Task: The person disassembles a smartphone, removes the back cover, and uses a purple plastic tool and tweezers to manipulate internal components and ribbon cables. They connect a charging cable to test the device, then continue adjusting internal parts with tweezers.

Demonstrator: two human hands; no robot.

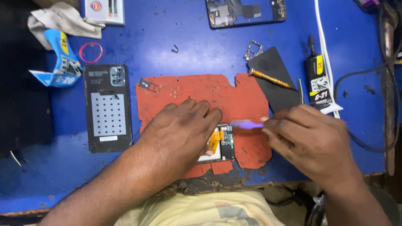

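Opened phone under two hands on a blue bench, centre of the frame.

The blue worktable [176, 33] carried a ragged red mat [234, 94], on which the opened phone [224, 144] lay at lower centre, mostly covered. The left hand [182, 132] rested flat on it, fingers spread and gripping nothing. The right hand [312, 140] was closed round a pale violet pry tool [247, 124], its tip just above the exposed board and orange flex. The step appeared to be prying or lifting a connector; the next move would probably call for light, shallow leverage. A dark back cover [107, 109] lay at left. A blue-and-yellow carton [60, 62] sat at upper left; a black glue tube [317, 77] with a yellow band sat at upper right.
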